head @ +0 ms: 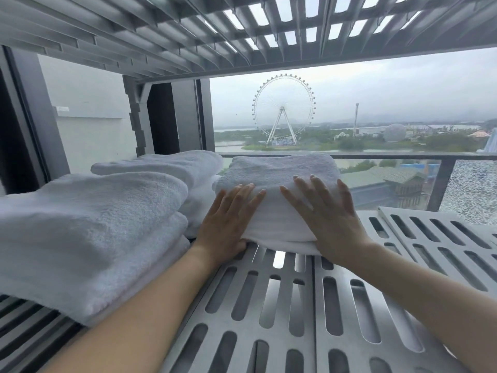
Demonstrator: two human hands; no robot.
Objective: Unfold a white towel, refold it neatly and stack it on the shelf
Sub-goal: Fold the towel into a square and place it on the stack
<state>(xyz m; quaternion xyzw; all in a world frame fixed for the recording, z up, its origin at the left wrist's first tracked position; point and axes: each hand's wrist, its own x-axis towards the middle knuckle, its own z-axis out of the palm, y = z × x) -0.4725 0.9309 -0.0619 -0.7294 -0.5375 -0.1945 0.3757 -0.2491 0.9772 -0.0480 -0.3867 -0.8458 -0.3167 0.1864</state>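
Observation:
A folded white towel (279, 173) lies on the slotted grey shelf (295, 305), toward its far edge. My left hand (228, 222) rests on the towel's near left corner, fingers spread on top and thumb tucked under its front edge. My right hand (328, 216) lies flat on the towel's near right side, fingers apart. Both palms press on the fabric; neither hand lifts it.
A stack of folded white towels (88, 238) fills the shelf's left side, with another folded towel (166, 165) behind it. A slotted shelf panel (443, 238) lies at the right. Another slotted shelf (242, 30) hangs close overhead. A window with a railing (376, 157) is behind.

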